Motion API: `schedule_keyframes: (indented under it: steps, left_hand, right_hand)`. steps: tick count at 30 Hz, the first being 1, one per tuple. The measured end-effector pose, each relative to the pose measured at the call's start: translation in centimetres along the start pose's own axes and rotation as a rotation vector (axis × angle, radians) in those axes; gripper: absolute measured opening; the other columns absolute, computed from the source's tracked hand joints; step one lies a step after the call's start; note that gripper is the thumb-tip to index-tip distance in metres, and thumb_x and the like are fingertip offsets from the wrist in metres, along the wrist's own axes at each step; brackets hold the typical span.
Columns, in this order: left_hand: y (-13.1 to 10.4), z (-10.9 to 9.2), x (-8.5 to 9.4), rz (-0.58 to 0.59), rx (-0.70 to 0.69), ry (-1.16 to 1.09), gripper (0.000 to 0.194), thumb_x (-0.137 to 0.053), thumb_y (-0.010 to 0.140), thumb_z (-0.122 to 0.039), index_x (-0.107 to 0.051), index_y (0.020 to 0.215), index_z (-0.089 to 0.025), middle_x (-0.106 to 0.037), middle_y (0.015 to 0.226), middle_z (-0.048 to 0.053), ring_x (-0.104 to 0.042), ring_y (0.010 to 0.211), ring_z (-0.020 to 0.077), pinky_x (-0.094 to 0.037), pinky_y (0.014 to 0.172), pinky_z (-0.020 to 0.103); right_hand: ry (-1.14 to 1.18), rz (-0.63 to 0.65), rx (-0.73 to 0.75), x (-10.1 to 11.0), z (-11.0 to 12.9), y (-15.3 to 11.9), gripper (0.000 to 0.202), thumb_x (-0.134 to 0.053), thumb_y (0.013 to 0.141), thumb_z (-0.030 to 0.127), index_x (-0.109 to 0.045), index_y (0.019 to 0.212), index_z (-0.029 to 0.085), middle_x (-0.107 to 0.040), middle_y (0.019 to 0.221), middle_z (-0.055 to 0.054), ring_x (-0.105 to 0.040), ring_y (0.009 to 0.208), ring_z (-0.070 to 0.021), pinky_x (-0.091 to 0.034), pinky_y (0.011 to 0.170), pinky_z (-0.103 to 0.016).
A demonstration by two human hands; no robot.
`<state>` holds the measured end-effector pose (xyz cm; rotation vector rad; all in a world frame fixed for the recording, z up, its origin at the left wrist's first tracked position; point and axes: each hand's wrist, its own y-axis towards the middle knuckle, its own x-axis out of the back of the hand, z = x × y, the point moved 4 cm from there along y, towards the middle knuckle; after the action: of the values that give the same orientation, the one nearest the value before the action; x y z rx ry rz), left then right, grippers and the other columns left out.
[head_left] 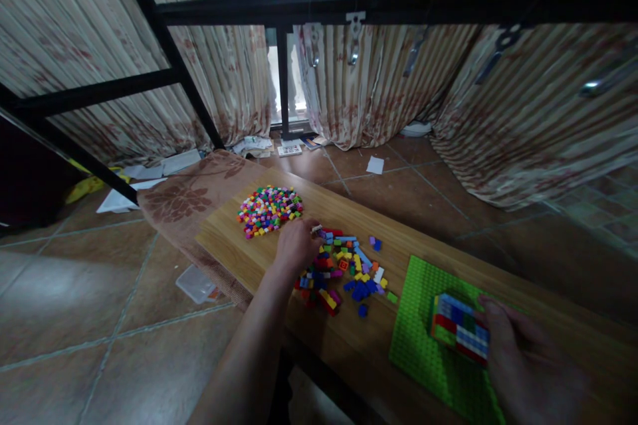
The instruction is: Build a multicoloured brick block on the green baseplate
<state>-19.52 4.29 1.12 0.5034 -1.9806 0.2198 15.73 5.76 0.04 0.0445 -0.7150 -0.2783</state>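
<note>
Gripping the multicoloured brick block [458, 325] by one end in the right hand [523, 352], at the green studded baseplate [416, 319]; cannot tell whether touching or just above. Bending the left hand [298, 244] over the edge of the loose toy bricks [343, 265], near a pale piece; cannot tell whether pinched. Could split the block by squeezing one end too hard. Could scatter the heap of small bricks [272, 209] with a careless knuckle, or sweep pieces off the wooden tabletop [264, 249] by dragging the left forearm [254, 339].
</note>
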Motion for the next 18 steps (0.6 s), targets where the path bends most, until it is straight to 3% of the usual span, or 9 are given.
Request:
schedule_keyframes:
  steps: [4,7,10,14,18]
  left_hand:
    - [0.3,-0.1,-0.4,-0.005,-0.048,0.013,0.021,-0.063,0.077,-0.02,-0.074,0.095,-0.023,-0.07,0.096,0.009,-0.063,0.095,0.0244,-0.047,0.088,0.032]
    - [0.4,-0.4,0.0,-0.021,-0.043,-0.031,0.015,-0.063,0.077,-0.02,-0.073,0.089,-0.02,-0.07,0.093,0.009,-0.064,0.091,0.0229,-0.048,0.085,0.031]
    - [0.3,-1.2,0.8,-0.036,-0.057,-0.248,0.014,-0.06,0.081,-0.025,-0.069,0.09,-0.017,-0.069,0.086,0.007,-0.065,0.079,0.0197,-0.05,0.074,0.029]
    - [-0.9,-4.2,0.4,0.055,-0.233,-0.684,0.014,-0.059,0.083,-0.027,-0.063,0.092,-0.016,-0.068,0.084,0.004,-0.065,0.076,0.0164,-0.051,0.07,0.026]
    - [-3.8,-8.2,-1.7,0.268,-0.36,-0.921,0.009,-0.058,0.084,-0.022,-0.061,0.091,-0.017,-0.066,0.088,0.003,-0.063,0.083,0.0153,-0.05,0.079,0.026]
  right_hand:
    - [0.02,-0.022,-0.131,0.1,0.3,-0.1,0.042,-0.051,0.081,0.049,-0.071,0.098,0.016,-0.073,0.092,-0.01,-0.066,0.093,-0.0302,-0.049,0.086,-0.042]
    - [0.04,-0.064,-0.109,0.3,0.6,-0.2,0.039,-0.053,0.081,0.048,-0.071,0.095,0.016,-0.073,0.092,-0.01,-0.066,0.091,-0.0283,-0.05,0.083,-0.039]
    - [0.105,-0.128,-0.05,0.5,0.4,-0.1,0.039,-0.056,0.08,0.049,-0.072,0.091,0.015,-0.073,0.087,-0.009,-0.067,0.084,-0.0261,-0.051,0.078,-0.038]
    - [0.222,-0.21,0.011,0.9,0.3,-0.1,0.037,-0.059,0.08,0.05,-0.072,0.087,0.015,-0.071,0.078,-0.007,-0.066,0.076,-0.023,-0.051,0.075,-0.037]
    - [0.302,-0.318,0.019,1.7,0.6,-0.2,0.035,-0.061,0.081,0.048,-0.072,0.087,0.015,-0.07,0.076,-0.007,-0.066,0.074,-0.021,-0.051,0.075,-0.036]
